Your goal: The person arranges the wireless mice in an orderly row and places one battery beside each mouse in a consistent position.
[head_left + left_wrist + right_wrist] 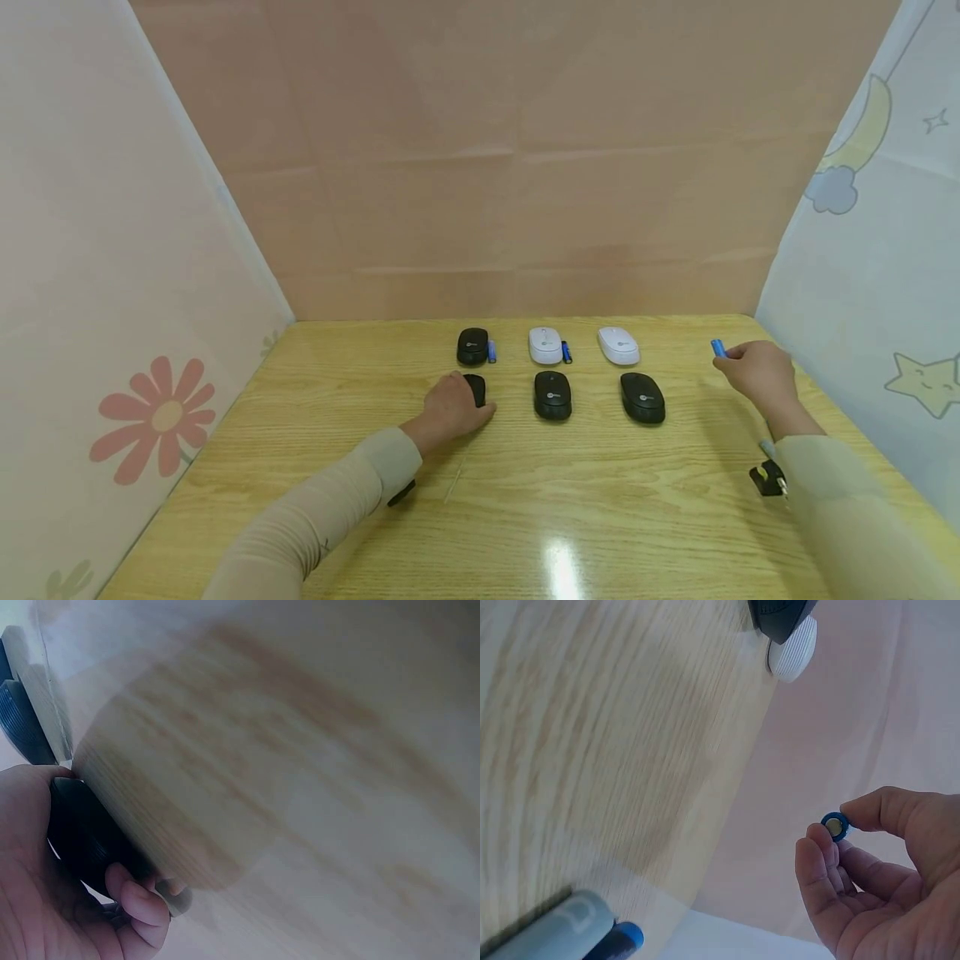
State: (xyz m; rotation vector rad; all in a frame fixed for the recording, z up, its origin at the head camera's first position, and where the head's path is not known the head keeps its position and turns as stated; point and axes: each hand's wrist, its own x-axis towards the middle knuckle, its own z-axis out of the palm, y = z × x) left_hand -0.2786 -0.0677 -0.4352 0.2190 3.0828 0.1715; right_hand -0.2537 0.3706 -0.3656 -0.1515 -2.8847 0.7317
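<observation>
A person's right hand (pixel 761 375) pinches a small blue battery (pixel 718 347) between thumb and fingertips, holding it above the right far part of the table; its round end shows a brassy disc. The left hand (pixel 452 406) curls around a glossy gripped mouse (pixel 476 388), black, at the left of the near row, thumb on one side and fingers on the other. Both arms wear cream sleeves (pixel 360 475), the fabric creased on the left forearm.

Right of the gripped mouse in the near row sit a middle black mouse (pixel 552 395) and a right black mouse (pixel 642 397), both smooth ovals with small pale logos. The far row runs from a far black mouse (pixel 472 347) on the left through a middle white mouse (pixel 545 345) to a right white mouse (pixel 618 345). Fine ribbing lines the side of a white mouse in the right wrist view. One blue cylinder (pixel 492 351) is just right of the far black mouse; another cylinder (pixel 566 352), darker blue, is just right of the middle white one.

Beneath lies a yellowish wood-grain table (pixel 600 500), shiny enough to show a white glare at the near edge. A creased, pinkish-tan backdrop (pixel 517 167) rises behind. The pale left wall (pixel 75 233) carries a red flower; the pale bluish right wall (pixel 862 275) has a moon, a cloud and a smiling star.
</observation>
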